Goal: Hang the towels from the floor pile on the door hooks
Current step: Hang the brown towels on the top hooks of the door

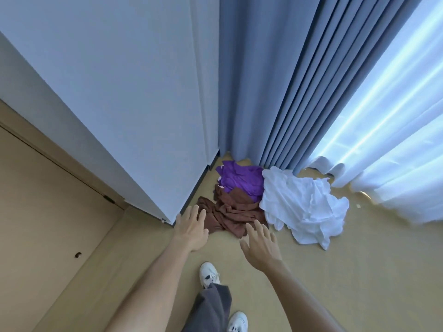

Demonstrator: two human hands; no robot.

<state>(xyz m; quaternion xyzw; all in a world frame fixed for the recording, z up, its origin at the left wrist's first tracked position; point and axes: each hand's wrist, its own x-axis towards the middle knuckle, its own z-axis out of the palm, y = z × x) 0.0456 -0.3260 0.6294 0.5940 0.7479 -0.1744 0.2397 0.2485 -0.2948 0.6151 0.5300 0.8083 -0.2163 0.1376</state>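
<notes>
Both grips wide, left hand (191,227) and right hand (261,248) near the brown towel (230,212); its tangled folds risk dragging the purple towel (242,178) along.

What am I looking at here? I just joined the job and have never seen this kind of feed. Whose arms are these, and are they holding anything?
This is one wide-angle camera on a person's head, looking forward and down. The arms are that person's own. The left hand and right hand both reach, fingers spread, toward a pile on the floor; neither holds anything. The pile has three towels: brown towel nearest the hands, purple towel behind it, white towel to the right. A cabinet stands on the left and curtains hang behind. No door hooks are in view.
</notes>
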